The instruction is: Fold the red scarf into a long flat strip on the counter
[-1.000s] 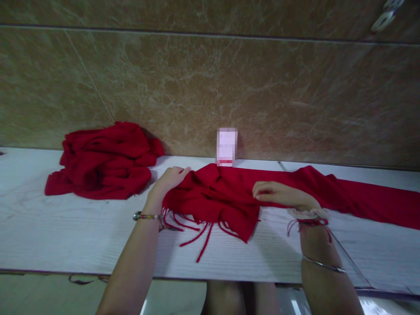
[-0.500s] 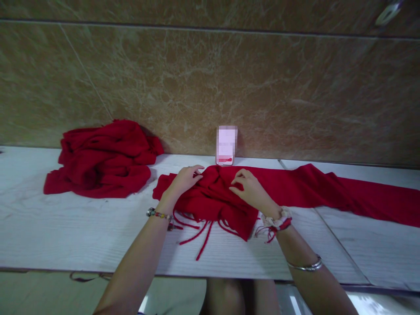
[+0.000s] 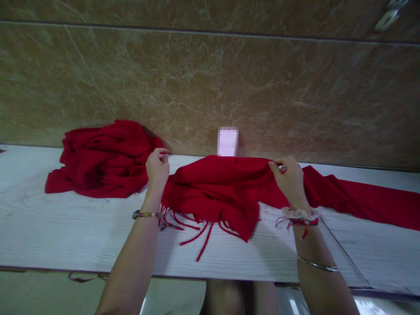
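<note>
your left hand [image 3: 157, 168] has its grip pinched tight on the top edge of the red scarf [image 3: 223, 188], and your right hand [image 3: 290, 180] clenches the same edge. the scarf is stretched between the two grips, its upper edge raised off the worktop [image 3: 65, 232]. its fringe [image 3: 197, 227] lies just below your left grip, toward you. past the right grip the rest of the scarf trails flat along the worktop. just outside the left grip sits a heap of red cloth [image 3: 101, 159]. behind the scarf, between the grips, a small blurred box [image 3: 227, 142] stands against the wall.
</note>
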The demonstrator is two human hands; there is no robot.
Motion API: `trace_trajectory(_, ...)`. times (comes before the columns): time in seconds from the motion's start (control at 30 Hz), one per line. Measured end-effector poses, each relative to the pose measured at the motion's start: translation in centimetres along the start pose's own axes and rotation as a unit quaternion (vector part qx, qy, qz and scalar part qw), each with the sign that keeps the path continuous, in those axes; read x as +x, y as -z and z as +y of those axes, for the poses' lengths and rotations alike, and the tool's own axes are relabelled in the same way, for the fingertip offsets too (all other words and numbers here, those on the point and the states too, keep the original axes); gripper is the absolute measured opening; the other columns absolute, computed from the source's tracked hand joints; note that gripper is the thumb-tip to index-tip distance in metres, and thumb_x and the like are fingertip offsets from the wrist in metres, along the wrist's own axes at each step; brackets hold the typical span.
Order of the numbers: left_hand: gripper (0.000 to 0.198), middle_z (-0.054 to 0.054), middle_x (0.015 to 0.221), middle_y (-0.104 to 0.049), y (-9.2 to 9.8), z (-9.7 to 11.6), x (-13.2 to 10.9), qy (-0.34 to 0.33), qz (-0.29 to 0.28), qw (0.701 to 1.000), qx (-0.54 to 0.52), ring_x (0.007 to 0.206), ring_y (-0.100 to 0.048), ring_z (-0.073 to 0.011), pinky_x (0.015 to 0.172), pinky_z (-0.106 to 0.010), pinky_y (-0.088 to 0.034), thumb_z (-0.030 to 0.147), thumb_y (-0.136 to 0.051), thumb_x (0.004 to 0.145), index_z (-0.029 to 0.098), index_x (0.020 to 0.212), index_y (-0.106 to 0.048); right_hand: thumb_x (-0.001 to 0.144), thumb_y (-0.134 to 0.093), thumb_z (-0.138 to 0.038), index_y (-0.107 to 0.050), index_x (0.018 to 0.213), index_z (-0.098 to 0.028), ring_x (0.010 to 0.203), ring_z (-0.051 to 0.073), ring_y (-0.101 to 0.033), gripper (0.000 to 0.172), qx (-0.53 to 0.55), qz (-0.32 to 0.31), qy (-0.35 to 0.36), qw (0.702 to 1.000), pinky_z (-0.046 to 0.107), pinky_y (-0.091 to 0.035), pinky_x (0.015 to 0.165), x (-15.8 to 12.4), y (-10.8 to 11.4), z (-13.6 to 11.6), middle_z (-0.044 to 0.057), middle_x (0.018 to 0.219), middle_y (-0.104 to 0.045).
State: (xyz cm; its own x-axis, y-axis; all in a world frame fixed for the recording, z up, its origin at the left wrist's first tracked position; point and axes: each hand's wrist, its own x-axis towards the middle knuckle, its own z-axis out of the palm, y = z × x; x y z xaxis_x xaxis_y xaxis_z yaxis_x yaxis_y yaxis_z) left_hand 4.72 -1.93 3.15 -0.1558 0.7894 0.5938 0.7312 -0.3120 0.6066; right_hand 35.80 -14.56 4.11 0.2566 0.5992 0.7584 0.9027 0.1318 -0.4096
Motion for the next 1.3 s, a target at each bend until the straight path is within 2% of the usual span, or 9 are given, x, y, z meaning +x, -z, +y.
trace_trajectory(0.1,0.021,-0.004,0.077,-0.061,-1.0,0.3,-0.4,-0.016,-0.085,0.996,-0.032,0.074,-0.057,-0.0163,0.071,-0.028,-0.044,0.018,-0.045,0.077,0.015,0.094,-0.057,0.073,-0.056,-0.033,-0.053,0.053,-0.020,0.056,0.014,-0.050,0.024,0.045,-0.233,0.050,0.970,0.028,-0.040,0.056,-0.4,-0.1,0.4,0.001,0.059,-0.055)
trace_trajectory(0.17,0.023,-0.007,0.087,-0.062,-2.1,1.2,-1.3,-0.082,-0.148,0.984,-0.048,0.083,-0.057,-0.0171,0.077,-0.030,-0.044,0.022,-0.045,0.078,0.014,0.097,-0.057,0.073,-0.057,-0.036,-0.054,0.051,-0.020,0.054,0.014,-0.051,0.028,0.047,-0.300,0.060,0.951,0.028,-0.041,0.055,-0.7,-0.5,0.2,0.001,0.058,-0.056)
trace_trajectory(0.33,0.031,-0.009,0.113,-0.056,-4.0,3.5,-3.9,-0.222,-0.272,0.933,-0.075,0.107,-0.049,-0.0181,0.095,-0.034,-0.037,0.026,-0.045,0.082,0.016,0.110,-0.052,0.075,-0.057,-0.035,-0.061,0.070,-0.019,0.070,0.018,-0.055,0.017,0.022,-0.169,0.073,0.983,0.033,-0.044,0.067,-0.9,-1.4,-0.9,0.005,0.073,-0.060)
trace_trajectory(0.43,0.036,-0.011,0.119,-0.053,-4.7,4.0,-4.8,-0.232,-0.317,0.915,-0.085,0.111,-0.047,-0.0190,0.097,-0.036,-0.036,0.025,-0.046,0.082,0.014,0.116,-0.049,0.072,-0.061,-0.031,-0.063,0.084,-0.019,0.077,0.020,-0.055,0.017,0.018,-0.183,0.097,0.978,0.036,-0.045,0.072,-1.2,-1.9,-1.3,0.007,0.082,-0.058)
trace_trajectory(0.6,0.043,-0.008,0.124,-0.051,-5.4,3.9,-5.7,-0.279,-0.356,0.881,-0.137,0.113,-0.046,-0.0173,0.098,-0.035,-0.035,0.012,-0.047,0.078,0.018,0.120,-0.046,0.072,-0.060,-0.020,-0.064,0.079,-0.017,0.079,0.021,-0.054,0.009,-0.017,-0.216,0.092,0.972,0.036,-0.046,0.075,-1.8,-2.8,-1.5,0.007,0.083,-0.055)
trace_trajectory(0.73,0.051,-0.006,0.128,-0.048,-5.6,4.2,-6.2,-0.318,-0.346,0.873,-0.130,0.119,-0.040,-0.0158,0.099,-0.036,-0.033,0.000,-0.042,0.074,0.020,0.121,-0.045,0.069,-0.063,-0.024,-0.063,0.091,-0.015,0.081,0.022,-0.053,0.024,-0.030,-0.182,0.066,0.981,0.038,-0.045,0.077,-1.8,-2.8,-0.9,0.009,0.086,-0.053)
trace_trajectory(0.87,0.044,-0.003,0.105,-0.064,-5.6,4.7,-6.3,-0.306,-0.328,0.890,-0.077,0.107,-0.052,-0.0161,0.093,-0.037,-0.037,0.001,-0.043,0.077,0.020,0.116,-0.050,0.069,-0.062,-0.018,-0.063,0.069,-0.018,0.074,0.019,-0.054,0.001,-0.030,-0.210,0.050,0.976,0.036,-0.046,0.074,-1.9,-2.9,-0.6,0.005,0.078,-0.053)
trace_trajectory(1.0,0.033,-0.003,0.095,-0.068,-5.3,4.8,-5.9,-0.289,-0.282,0.914,-0.037,0.092,-0.059,-0.0149,0.092,-0.037,-0.036,0.005,-0.044,0.080,0.020,0.106,-0.056,0.072,-0.056,-0.014,-0.056,0.060,-0.018,0.070,0.018,-0.052,0.012,-0.013,-0.190,0.049,0.980,0.033,-0.044,0.070,-1.7,-2.9,-1.0,0.004,0.073,-0.053)
trace_trajectory(1.3,0.020,-0.004,0.086,-0.065,-2.9,3.8,-3.3,-0.233,-0.082,0.965,-0.088,0.085,-0.058,-0.0161,0.079,-0.029,-0.043,0.011,-0.040,0.081,0.017,0.086,-0.059,0.078,-0.046,-0.022,-0.050,0.066,-0.020,0.073,0.019,-0.048,0.013,0.006,0.078,0.004,0.997,0.034,-0.041,0.066,-0.5,-1.0,-1.8,0.005,0.074,-0.049)
